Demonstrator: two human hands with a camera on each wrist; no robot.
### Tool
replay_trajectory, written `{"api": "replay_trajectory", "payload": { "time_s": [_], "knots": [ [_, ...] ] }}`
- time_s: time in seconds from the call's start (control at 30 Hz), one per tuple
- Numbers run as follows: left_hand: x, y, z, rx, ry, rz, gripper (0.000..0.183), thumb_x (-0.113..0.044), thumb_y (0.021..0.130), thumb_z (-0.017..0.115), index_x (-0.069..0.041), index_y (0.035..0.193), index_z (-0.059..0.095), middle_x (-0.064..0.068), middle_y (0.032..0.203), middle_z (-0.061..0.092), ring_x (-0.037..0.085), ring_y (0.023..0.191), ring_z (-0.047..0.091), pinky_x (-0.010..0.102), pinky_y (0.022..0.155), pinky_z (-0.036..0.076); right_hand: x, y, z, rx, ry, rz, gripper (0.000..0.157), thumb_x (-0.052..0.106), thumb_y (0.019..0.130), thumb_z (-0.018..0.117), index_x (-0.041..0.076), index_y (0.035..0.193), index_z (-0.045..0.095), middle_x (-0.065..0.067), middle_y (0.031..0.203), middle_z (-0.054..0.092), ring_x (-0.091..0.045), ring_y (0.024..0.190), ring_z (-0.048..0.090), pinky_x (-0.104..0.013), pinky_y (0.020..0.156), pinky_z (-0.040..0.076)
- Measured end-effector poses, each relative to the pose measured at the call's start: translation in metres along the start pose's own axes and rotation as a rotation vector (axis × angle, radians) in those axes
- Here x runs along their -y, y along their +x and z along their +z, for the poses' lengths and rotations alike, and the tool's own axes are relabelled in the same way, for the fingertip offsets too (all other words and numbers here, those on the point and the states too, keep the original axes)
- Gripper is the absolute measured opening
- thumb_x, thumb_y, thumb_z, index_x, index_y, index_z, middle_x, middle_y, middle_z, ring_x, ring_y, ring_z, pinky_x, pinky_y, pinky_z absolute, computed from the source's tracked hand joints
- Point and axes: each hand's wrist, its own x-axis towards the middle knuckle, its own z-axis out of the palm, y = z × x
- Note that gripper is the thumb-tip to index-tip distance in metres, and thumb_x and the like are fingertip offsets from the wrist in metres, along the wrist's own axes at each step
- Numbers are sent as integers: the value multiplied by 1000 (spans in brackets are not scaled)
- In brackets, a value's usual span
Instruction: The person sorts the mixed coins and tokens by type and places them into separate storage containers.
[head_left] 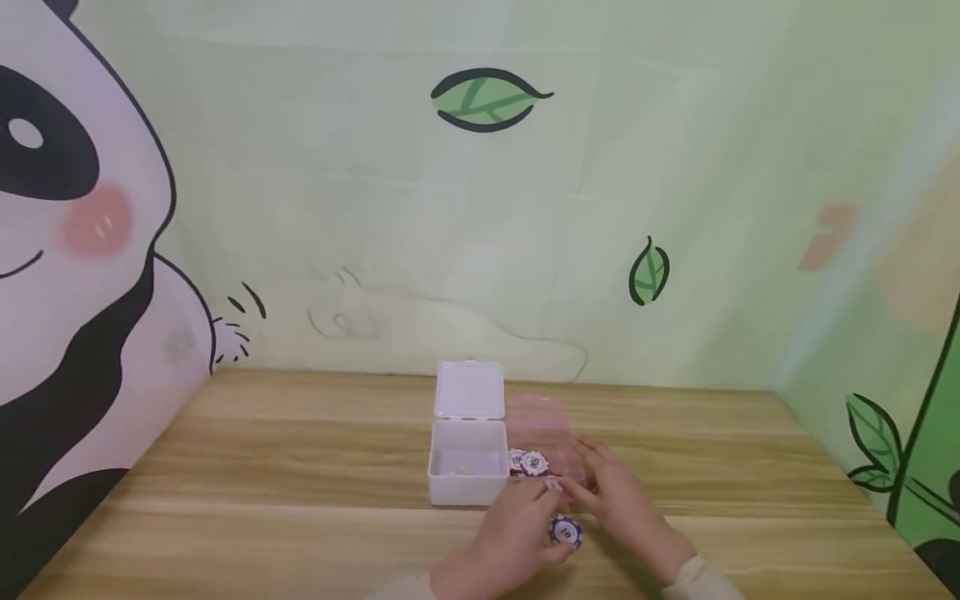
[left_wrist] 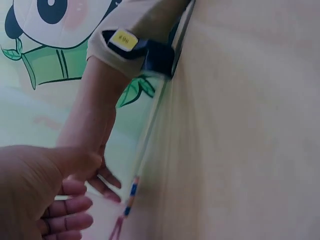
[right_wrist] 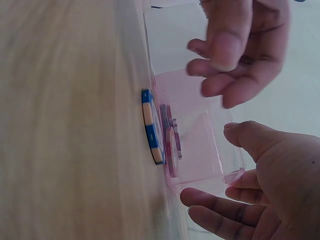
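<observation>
A pink see-through box [head_left: 538,417] stands on the table, with several poker chips [head_left: 534,463] inside. On the tabletop in front of it lies a blue and white poker chip [right_wrist: 152,127], apart from the fingers in the right wrist view. My left hand [head_left: 517,529] hovers over the near side of the pink box, its fingers loosely bent and nothing visible between them. At the box's right side is my right hand [head_left: 626,500], with fingers extended along its corner; firm contact is hard to tell. Directly left stands a white box [head_left: 468,490], its lid [head_left: 470,390] raised.
A wood-grain table [head_left: 300,467] extends on both sides of the boxes. Behind it rises a pale green wall covering [head_left: 360,208] printed with a panda and leaves. Something faint lies at the white box's bottom, too indistinct to name.
</observation>
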Motion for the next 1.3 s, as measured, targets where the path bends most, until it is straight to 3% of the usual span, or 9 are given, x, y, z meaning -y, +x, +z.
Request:
{"api": "replay_trajectory", "payload": {
  "time_s": [0.3, 0.73, 1.03, 1.3],
  "knots": [
    [-6, -2, 12, 57, 7, -100, 48, -46, 72, 79, -14, 106, 66, -3, 106, 69, 13, 102, 63, 39, 102, 46, -3, -3, -2, 0, -7, -4, 63, 22, 87, 70, -2, 139, 45, -23, 144, 45, 1, 65, 57, -21, 68, 52],
    [-9, -2, 26, 63, 5, -165, 51, -46, 72, 79, -13, 108, 67, 1, 114, 66, 19, 106, 60, 42, 105, 43, -3, -1, -5, 11, -11, -10, 63, 23, 88, 69, -2, 140, 44, -21, 144, 46, 4, 62, 51, -21, 65, 50],
    [-11, -3, 26, 58, 32, -192, 43, -47, 71, 79, -14, 96, 68, 0, 106, 64, 19, 102, 59, 43, 105, 43, -3, 0, -2, 7, -34, -17, 63, 24, 88, 69, -1, 140, 45, -19, 141, 49, 4, 62, 50, -22, 65, 50],
    [-11, -6, 28, 6, -35, -207, 35, -38, 67, 82, -16, 82, 60, -4, 90, 58, 16, 95, 57, 46, 104, 43, -1, 0, 0, 8, -30, -22, 63, 24, 87, 69, -1, 140, 45, -21, 141, 48, 4, 60, 50, -23, 65, 50]
  ]
}}
